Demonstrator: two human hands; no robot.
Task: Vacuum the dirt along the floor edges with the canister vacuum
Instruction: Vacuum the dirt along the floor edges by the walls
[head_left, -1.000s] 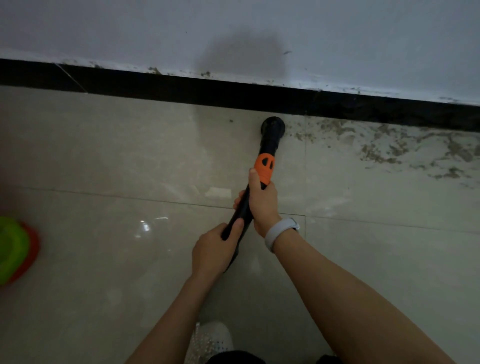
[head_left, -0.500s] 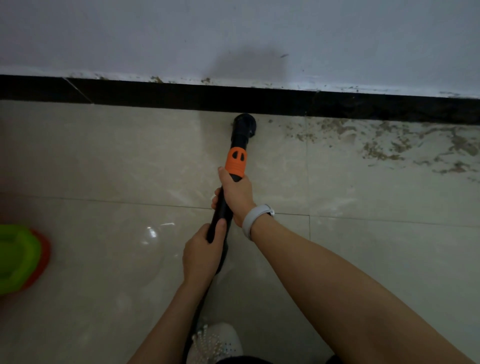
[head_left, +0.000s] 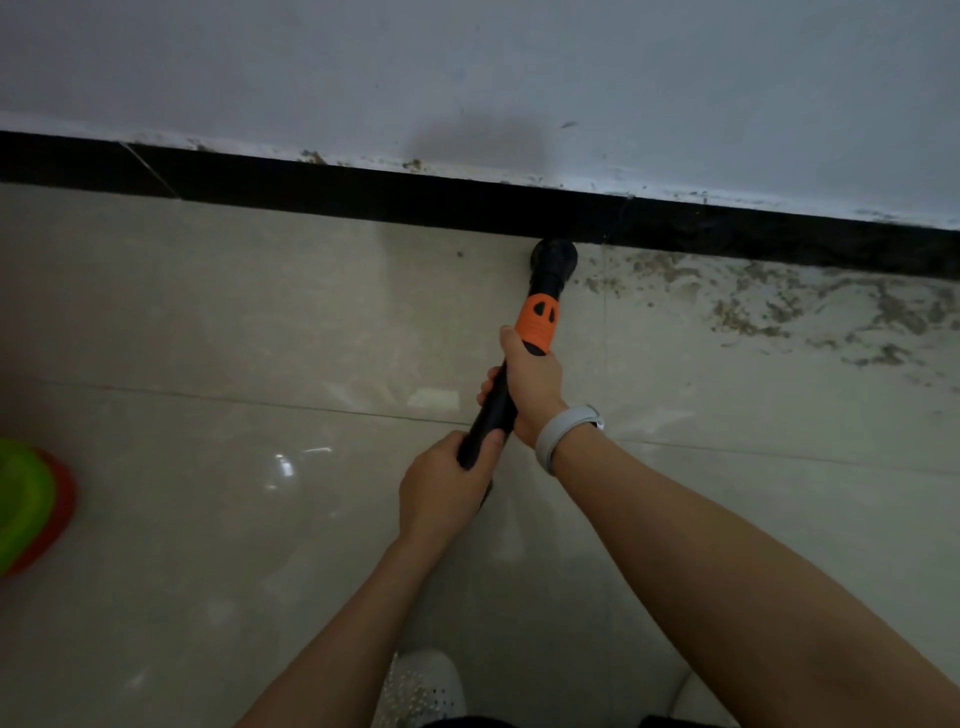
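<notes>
Since the earlier frames the round black nozzle (head_left: 554, 255) has gone from a little short of the black baseboard (head_left: 363, 200) to right against its lower edge, at the near end of the dirt, and both hands have kept their grip on the wand.

At the left edge of the tiled floor (head_left: 208, 322) sits a green and red plastic object (head_left: 28, 506), only partly in view and well apart from the hands.

Further right, the left hand (head_left: 444, 486) is curled round the lower end of the black vacuum wand (head_left: 493, 415), back of the hand upward, thumb lying along the top of the tube. Its forearm runs down toward the bottom edge of the view, above a white shoe (head_left: 423, 688) on the floor.

Just beyond it, the right hand (head_left: 532, 382) grips the wand higher up, fingers wrapped under the tube and the thumb reaching up to the lower rim of the orange collar (head_left: 537, 325). A pale wristband (head_left: 563, 434) circles that wrist, and the right forearm stretches long and nearly straight toward the bottom right corner.

The wand slants up and slightly right from the hands to the nozzle.

Right of the nozzle, brown dirt (head_left: 769, 306) is scattered over the tile along the baseboard, out to the right edge.
</notes>
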